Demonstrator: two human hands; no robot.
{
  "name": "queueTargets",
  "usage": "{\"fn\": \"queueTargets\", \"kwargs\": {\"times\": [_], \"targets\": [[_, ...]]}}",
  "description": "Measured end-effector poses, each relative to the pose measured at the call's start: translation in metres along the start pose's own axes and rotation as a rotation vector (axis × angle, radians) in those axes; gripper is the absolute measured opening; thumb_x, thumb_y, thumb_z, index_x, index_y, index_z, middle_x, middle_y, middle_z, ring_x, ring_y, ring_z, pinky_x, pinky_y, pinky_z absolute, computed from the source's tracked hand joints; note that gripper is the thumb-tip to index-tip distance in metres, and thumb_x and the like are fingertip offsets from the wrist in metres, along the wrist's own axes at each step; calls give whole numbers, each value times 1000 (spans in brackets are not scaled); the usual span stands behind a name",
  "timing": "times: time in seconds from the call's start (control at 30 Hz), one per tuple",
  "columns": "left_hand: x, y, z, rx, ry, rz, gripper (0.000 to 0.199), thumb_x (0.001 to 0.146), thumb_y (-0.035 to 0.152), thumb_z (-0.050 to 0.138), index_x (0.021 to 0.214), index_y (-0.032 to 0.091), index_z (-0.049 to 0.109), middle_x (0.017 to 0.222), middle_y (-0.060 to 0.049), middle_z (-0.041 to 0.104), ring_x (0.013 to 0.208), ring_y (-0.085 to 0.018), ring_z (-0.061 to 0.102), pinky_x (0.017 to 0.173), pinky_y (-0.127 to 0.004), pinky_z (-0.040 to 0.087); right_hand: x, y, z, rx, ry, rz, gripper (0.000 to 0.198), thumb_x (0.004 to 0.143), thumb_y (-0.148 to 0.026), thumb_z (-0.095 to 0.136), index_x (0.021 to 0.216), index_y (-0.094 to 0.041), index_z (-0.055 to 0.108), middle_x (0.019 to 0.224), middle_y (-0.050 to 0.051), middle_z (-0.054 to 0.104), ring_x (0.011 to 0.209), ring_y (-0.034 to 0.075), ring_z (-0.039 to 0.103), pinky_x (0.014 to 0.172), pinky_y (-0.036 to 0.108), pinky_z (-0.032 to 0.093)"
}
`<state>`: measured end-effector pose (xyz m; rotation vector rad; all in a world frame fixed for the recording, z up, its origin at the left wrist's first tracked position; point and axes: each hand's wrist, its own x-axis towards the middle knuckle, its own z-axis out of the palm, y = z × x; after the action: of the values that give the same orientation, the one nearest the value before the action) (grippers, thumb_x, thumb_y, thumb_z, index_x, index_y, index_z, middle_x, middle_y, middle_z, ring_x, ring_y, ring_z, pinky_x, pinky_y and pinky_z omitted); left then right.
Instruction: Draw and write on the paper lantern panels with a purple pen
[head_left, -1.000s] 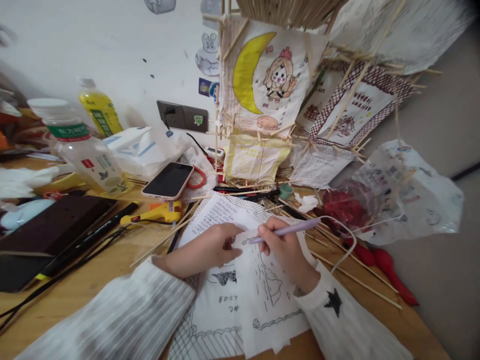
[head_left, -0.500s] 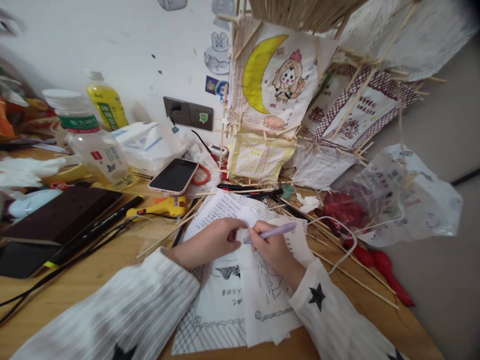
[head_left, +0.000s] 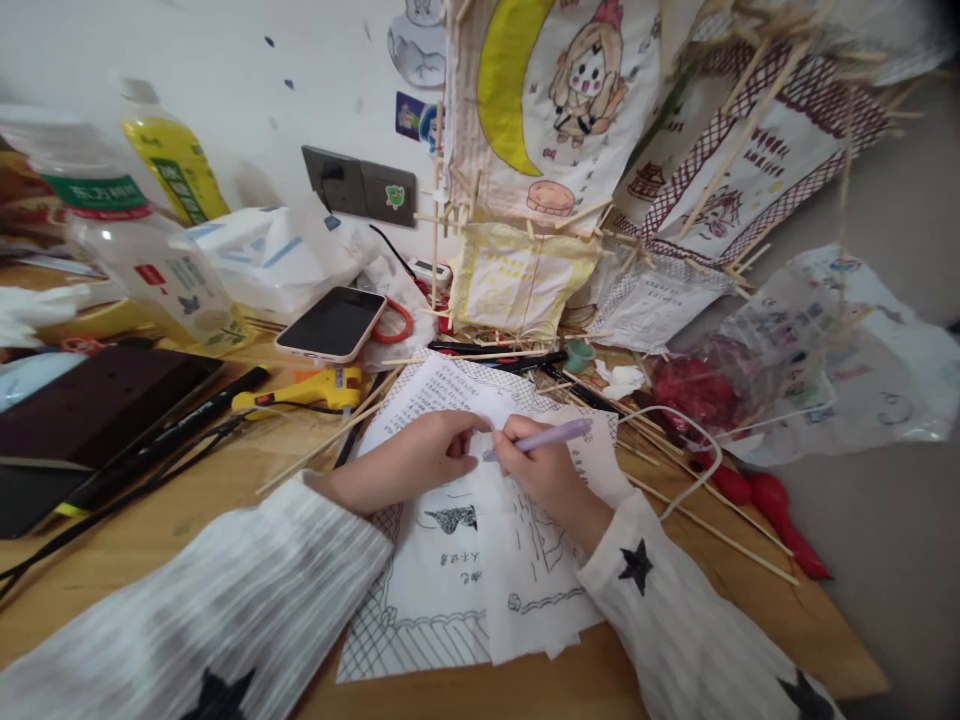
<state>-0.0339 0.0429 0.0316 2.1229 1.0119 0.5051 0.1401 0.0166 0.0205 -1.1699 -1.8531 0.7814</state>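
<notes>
- Head cam: R hand point(head_left: 541, 468) angled inward, fingers pinched on purple pen point(head_left: 553, 436), tip nr drawn papers point(head_left: 450, 590).
- L hand point(head_left: 427, 455) half-curled, thumb apart; can't tell if gripping.
- Papers on table point(head_left: 172, 510), under both.

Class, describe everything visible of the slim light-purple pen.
The slim light-purple pen, smooth and plastic-looking, is gripped in the bare right hand. It slants, rear end sticking out rightward, front pointing left over the white paper with black drawings. The hand hides part of its barrel; tip contact is unclear.
</notes>
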Motion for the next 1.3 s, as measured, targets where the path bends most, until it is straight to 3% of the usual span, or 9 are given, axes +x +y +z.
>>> {"fn": "queueTargets", "kwargs": {"times": [0.6,1.3], "targets": [[0,1,-1,0,-19,10,33,70,17,53,102,15,60,58,6,46,52,-11,44,53,-21,34,0,2,0,101,-1,61,31,83,-25,47,54,-21,36,47,-6,41,46,11,40,48,23,33],[1,1,-3,41,-35,13,33,71,17,54,104,16,61,58,7,46,52,-11,43,54,-21,34,0,3,1,39,5,11,31,80,-23,46,52,-21,33,46,-6,37,48,11,40,49,24,30]]}}
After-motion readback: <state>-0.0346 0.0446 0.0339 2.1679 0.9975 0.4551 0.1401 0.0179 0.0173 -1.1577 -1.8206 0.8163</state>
